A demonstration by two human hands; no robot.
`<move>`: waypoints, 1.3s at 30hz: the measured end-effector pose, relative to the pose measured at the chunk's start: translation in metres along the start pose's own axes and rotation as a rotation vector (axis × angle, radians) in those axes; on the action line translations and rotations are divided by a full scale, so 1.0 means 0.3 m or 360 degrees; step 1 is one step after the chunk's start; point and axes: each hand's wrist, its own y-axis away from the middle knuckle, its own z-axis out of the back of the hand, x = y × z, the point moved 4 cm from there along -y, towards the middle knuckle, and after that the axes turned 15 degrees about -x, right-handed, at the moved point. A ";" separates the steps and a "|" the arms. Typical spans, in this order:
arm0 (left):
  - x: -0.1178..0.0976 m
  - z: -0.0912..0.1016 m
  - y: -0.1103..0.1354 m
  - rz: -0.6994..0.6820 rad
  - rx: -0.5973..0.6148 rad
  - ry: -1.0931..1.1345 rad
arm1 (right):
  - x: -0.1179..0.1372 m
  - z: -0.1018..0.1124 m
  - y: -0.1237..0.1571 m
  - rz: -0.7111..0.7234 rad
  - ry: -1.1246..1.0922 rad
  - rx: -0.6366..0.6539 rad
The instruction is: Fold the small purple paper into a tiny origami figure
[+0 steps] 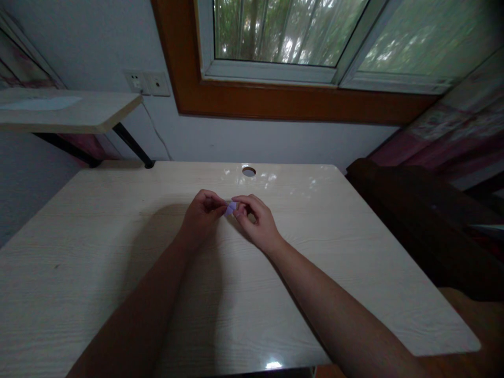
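Note:
Between my two hands is a small pale purple piece, thin like folded paper; its exact kind is too small to make out. My left hand pinches its left side between thumb and fingers. On the other side, my right hand has thumb and forefinger closed at the piece's right edge. Both hands are over the far middle part of the light wood-grain table. Fingertips cover parts of the piece.
A raised shelf on black legs stands at the back left. A round cable hole lies beyond my hands. Behind the table are wall sockets, a white cord and a window. Dark furniture stands right.

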 end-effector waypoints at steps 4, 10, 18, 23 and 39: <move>-0.002 0.001 0.002 0.0012 -0.0016 0.0040 | 0.007 0.002 -0.001 0.0035 0.0003 0.0034; 0.004 0.003 0.002 -0.0004 -0.0036 0.0015 | 0.011 -0.002 -0.004 0.0039 -0.0006 0.0073; 0.015 -0.002 -0.003 -0.0019 0.0016 -0.0066 | -0.022 0.003 -0.005 -0.0170 -0.0145 -0.0010; 0.027 -0.002 -0.001 -0.0003 0.0059 -0.0182 | -0.056 -0.014 0.006 -0.0573 -0.0412 0.0011; 0.012 -0.002 0.009 0.0095 0.0041 -0.0299 | -0.076 -0.029 0.007 -0.0710 -0.0386 -0.0098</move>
